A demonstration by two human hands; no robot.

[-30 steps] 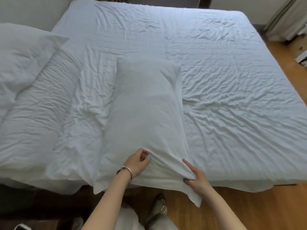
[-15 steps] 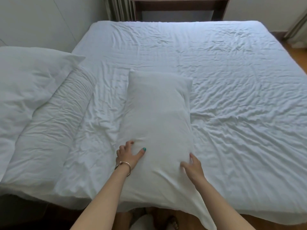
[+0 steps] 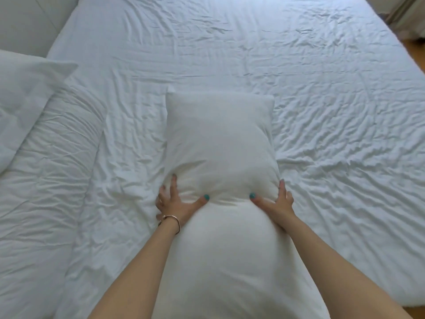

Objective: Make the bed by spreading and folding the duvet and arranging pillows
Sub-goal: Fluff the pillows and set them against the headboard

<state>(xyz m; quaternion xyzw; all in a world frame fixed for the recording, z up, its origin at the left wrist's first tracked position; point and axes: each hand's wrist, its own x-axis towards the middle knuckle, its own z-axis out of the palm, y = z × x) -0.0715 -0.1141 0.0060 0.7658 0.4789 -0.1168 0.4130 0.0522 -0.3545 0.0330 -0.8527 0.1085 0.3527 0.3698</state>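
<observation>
The pillow (image 3: 220, 143) lies lengthways on the bed (image 3: 310, 93), its far end toward the bed's middle and its near end at the bed's near edge. It carries no label or writing that can be read. Its white case holds the filling, which bulges on both sides of a waist squeezed into it.

The left hand (image 3: 174, 201) grips the pillow's left side at that waist, fingers spread along the edge and thumb dug into the top. The right hand (image 3: 277, 199) grips the right side the same way, thumb across the top and fingers down the side. Both thumbnails are teal. A thin bracelet (image 3: 171, 221) circles the left wrist.

Half a second ago the hands lay flatter on the pillow's near end; now they sit further up it and pinch it in from both sides, and the view has come in closer over the bed.

Left of the pillow, a rolled duvet (image 3: 53, 171) lies along the bed's left edge, with a second pillow (image 3: 25, 93) resting on its far end.
</observation>
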